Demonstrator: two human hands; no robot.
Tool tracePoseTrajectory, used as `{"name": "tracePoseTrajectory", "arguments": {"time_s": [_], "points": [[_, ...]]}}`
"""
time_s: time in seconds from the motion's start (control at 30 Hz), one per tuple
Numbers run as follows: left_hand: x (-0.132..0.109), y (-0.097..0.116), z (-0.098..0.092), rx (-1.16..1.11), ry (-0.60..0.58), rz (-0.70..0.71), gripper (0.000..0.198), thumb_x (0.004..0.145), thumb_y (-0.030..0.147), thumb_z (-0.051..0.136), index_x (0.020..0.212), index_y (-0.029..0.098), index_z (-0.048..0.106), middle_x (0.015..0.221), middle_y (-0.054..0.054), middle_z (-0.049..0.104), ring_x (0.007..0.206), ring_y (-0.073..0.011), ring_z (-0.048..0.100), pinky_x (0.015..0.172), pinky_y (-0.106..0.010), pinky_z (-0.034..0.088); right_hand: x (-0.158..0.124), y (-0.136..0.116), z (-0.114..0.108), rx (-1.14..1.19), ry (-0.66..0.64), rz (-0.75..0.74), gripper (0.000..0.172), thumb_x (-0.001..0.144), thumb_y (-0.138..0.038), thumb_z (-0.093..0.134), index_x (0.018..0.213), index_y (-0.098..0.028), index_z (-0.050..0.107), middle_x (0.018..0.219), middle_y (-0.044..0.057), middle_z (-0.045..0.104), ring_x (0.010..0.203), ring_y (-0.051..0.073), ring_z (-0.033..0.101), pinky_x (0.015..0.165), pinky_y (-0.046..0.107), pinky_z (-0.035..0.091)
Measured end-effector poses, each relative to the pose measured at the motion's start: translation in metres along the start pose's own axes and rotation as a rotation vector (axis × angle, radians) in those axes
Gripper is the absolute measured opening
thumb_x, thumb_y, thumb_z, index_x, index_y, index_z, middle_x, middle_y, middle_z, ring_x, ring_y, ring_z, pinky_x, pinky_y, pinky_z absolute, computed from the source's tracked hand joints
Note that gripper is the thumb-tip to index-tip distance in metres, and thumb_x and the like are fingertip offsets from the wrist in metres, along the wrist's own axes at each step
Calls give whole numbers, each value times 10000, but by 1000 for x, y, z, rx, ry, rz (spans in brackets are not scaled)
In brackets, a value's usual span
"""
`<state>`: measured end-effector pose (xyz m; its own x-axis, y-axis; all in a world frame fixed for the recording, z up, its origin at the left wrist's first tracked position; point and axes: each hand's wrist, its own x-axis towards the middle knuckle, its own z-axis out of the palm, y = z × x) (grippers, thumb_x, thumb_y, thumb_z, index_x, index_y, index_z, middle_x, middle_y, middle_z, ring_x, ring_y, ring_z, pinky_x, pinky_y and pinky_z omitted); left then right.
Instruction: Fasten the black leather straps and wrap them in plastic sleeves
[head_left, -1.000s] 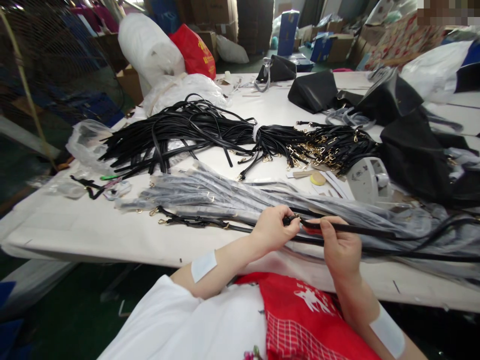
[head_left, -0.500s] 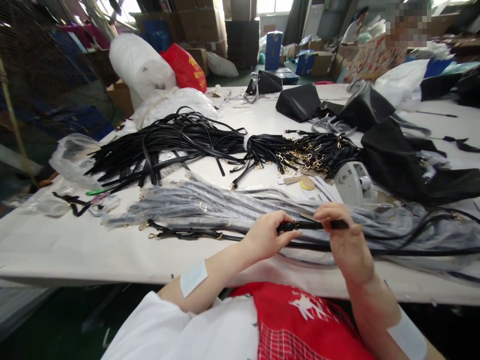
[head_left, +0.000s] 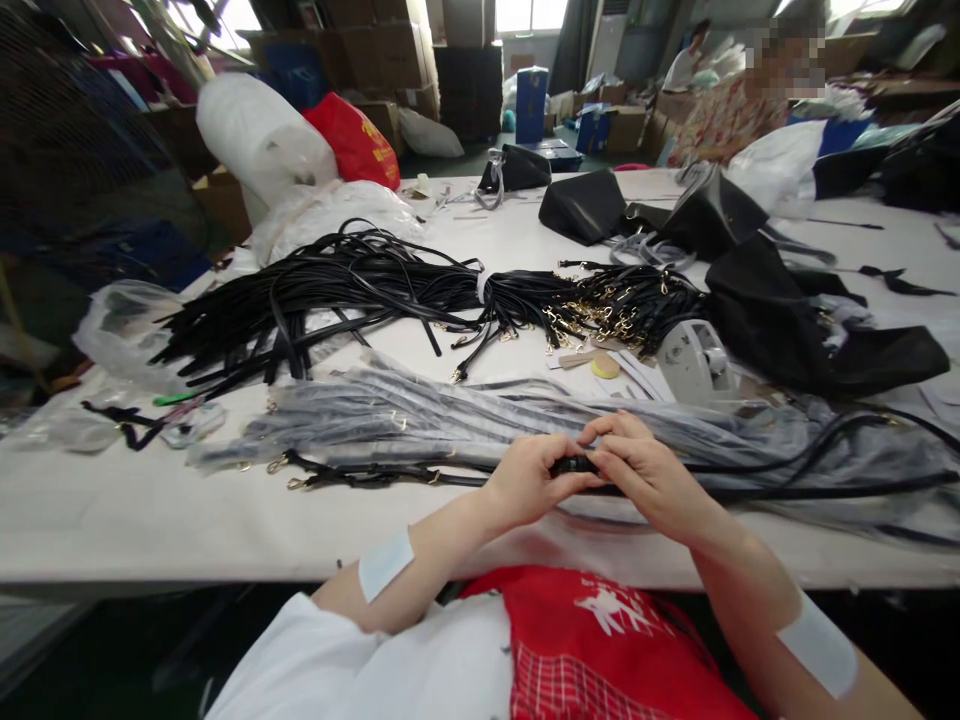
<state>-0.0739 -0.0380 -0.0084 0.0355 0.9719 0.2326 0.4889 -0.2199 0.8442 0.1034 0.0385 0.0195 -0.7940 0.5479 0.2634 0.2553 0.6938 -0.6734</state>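
Note:
Both my hands meet near the front edge of the white table. My left hand pinches one end of a thin black strap, and my right hand is closed on the same strap right beside it, fingers touching. The strap trails off to the right across clear plastic sleeves holding more straps. Another black strap with gold clips lies flat to the left of my hands.
A big bundle of black straps with gold clasps lies mid-table. Black bags sit at right, a white tape dispenser near them. Plastic bags are at left. A person is seated at far right.
My right hand slid left along the strap until it met my left hand. The camera view tilted up slightly.

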Motion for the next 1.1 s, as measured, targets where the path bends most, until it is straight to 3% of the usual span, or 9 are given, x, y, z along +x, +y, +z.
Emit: {"name": "tracePoseTrajectory", "arguments": {"time_s": [0.17, 0.3, 0.47, 0.63, 0.77, 0.9, 1.1], "points": [[0, 3, -5, -152, 70, -23, 241, 776, 308, 756, 947, 144, 712, 853, -35, 732, 736, -135, 625, 689, -221, 447, -1, 3, -6, 90, 2, 0, 374, 1007, -311, 384, 705, -206, 580, 1061, 82, 616, 1040, 226, 553, 936, 386, 394], [0, 6, -7, -167, 39, -22, 219, 785, 306, 751, 933, 147, 725, 827, -30, 731, 709, -126, 619, 673, -217, 444, -2, 7, -2, 86, 10, 15, 341, 999, -290, 405, 725, -209, 593, 1073, 78, 624, 1047, 226, 553, 936, 390, 393], [-1, 9, -5, -94, 13, 17, 214, 794, 322, 744, 934, 160, 730, 777, -11, 720, 635, -103, 583, 610, -200, 417, -2, 7, 5, 86, -6, 2, 347, 995, -283, 422, 710, -202, 602, 1053, 81, 629, 1029, 228, 562, 934, 399, 400], [-1, 9, 0, 68, 36, 65, 221, 815, 372, 719, 929, 183, 723, 742, -11, 706, 621, -117, 586, 608, -214, 423, -4, 8, 11, 179, 67, -5, 356, 994, -292, 442, 692, -194, 603, 1038, 86, 618, 1010, 218, 567, 916, 376, 419], [1, 5, -1, 66, 83, 73, 243, 796, 367, 738, 964, 193, 712, 804, -21, 727, 665, -133, 624, 640, -224, 456, -6, 13, 10, 227, 71, 1, 322, 1005, -290, 417, 756, -207, 604, 1064, 79, 628, 1039, 220, 564, 1027, 434, 350], [1, 10, -5, -8, 155, 15, 180, 786, 320, 739, 889, 181, 692, 780, -8, 722, 677, -135, 641, 630, -215, 475, -6, 9, 4, 278, 170, 31, 137, 942, -301, 554, 866, -218, 630, 1006, 79, 649, 1016, 230, 581, 961, 415, 427], [2, -1, -11, 84, 188, 109, 118, 823, 346, 677, 853, 233, 694, 713, 44, 721, 558, -118, 629, 537, -191, 477, 3, 1, 9, 399, 302, 59, 147, 875, -310, 639, 780, -202, 669, 896, 56, 667, 902, 196, 621, 881, 347, 480]]}}
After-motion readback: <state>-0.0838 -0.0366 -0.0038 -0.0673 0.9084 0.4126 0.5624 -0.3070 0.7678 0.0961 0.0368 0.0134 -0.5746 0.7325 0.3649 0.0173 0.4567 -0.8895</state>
